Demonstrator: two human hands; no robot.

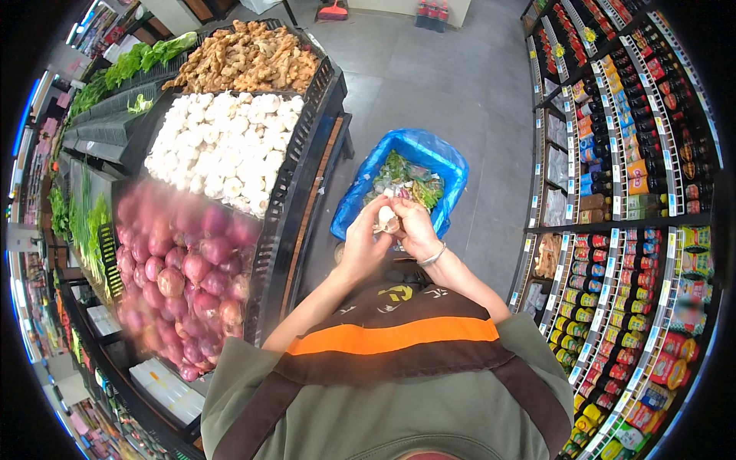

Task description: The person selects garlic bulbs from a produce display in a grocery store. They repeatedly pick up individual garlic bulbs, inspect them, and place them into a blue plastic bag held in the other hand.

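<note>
Both my hands meet in front of my apron, above the near part of a bin lined with a blue plastic bag (454, 167). A garlic bulb (386, 216) with loose papery skin is held between the fingers of my left hand (363, 238) and my right hand (415, 227). The right wrist wears a silver bangle. Inside the bin lie green leaf scraps (395, 167) and bits of skin. To the left, white garlic bulbs (224, 144) fill a black crate, between ginger roots (247, 57) and red onions (195, 267).
The black produce stand's edge (299, 190) runs close along my left side. Leafy greens (138, 57) lie beyond it. Shelves of bottles and packets (609, 241) line the right. A red dustpan (332, 11) and a pack of bottles (432, 16) stand on the floor ahead.
</note>
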